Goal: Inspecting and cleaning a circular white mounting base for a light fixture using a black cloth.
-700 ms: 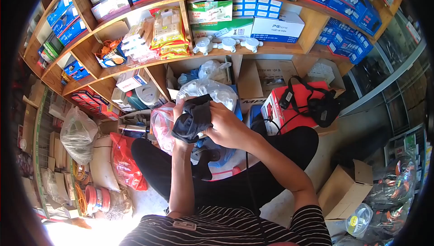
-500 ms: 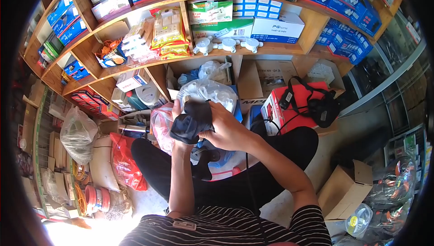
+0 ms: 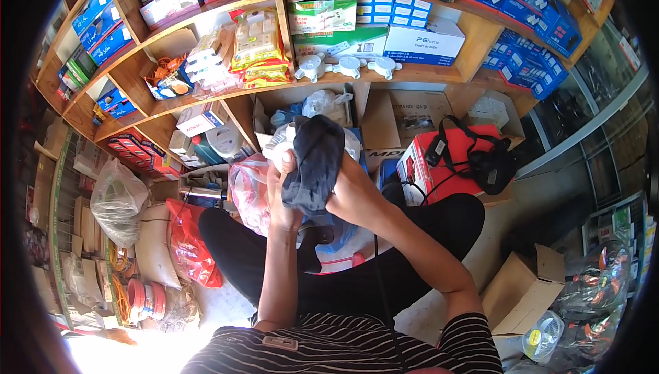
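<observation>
Both hands clamp dark cloth (image 3: 312, 164) at chest height: left hand (image 3: 283, 195) grips lower fold, right hand (image 3: 350, 192) its side. Bundling step, apparently; next calls for firm tuck. Plastic bags (image 3: 250, 192) just beyond.

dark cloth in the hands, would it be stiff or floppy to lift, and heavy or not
Probably floppy: the dark cloth folds and droops over the left hand rather than keeping a shape. Likely light, since the right hand supports it without visible strain. It seems unlikely to roll, being bunched and soft.
</observation>
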{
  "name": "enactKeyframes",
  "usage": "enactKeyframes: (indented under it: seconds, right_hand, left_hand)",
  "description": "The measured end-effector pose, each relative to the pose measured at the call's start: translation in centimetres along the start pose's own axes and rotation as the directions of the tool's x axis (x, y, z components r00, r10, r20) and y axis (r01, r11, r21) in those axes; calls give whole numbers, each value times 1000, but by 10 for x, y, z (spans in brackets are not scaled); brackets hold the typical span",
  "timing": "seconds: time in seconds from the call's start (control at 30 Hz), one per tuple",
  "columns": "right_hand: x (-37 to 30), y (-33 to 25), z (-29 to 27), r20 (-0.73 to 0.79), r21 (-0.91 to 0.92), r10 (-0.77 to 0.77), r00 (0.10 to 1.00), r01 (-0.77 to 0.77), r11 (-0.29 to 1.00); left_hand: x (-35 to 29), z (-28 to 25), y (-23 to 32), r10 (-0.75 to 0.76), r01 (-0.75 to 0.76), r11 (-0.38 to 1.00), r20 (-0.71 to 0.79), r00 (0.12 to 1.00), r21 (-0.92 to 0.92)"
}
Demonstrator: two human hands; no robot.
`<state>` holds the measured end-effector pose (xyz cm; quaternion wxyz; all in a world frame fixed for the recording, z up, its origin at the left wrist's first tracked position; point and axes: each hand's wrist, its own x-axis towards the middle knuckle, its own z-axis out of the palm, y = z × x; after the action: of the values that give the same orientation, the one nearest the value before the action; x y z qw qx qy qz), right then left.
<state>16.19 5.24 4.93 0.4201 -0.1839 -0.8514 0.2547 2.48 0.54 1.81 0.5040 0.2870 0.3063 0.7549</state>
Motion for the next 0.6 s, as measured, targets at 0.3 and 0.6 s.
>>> enactKeyframes:
  seconds: [0.3,0.6]
  right_hand:
    - [-1,11,-5,-146,-115,-65,987,48,992]
    - [4,-5,-2,-287,-4,27,958,-30,1000]
  left_hand:
    - [4,5,7,5,5,995,-88,996,102]
    - [-3,-13,-11,-82,84,994,38,996,-71]
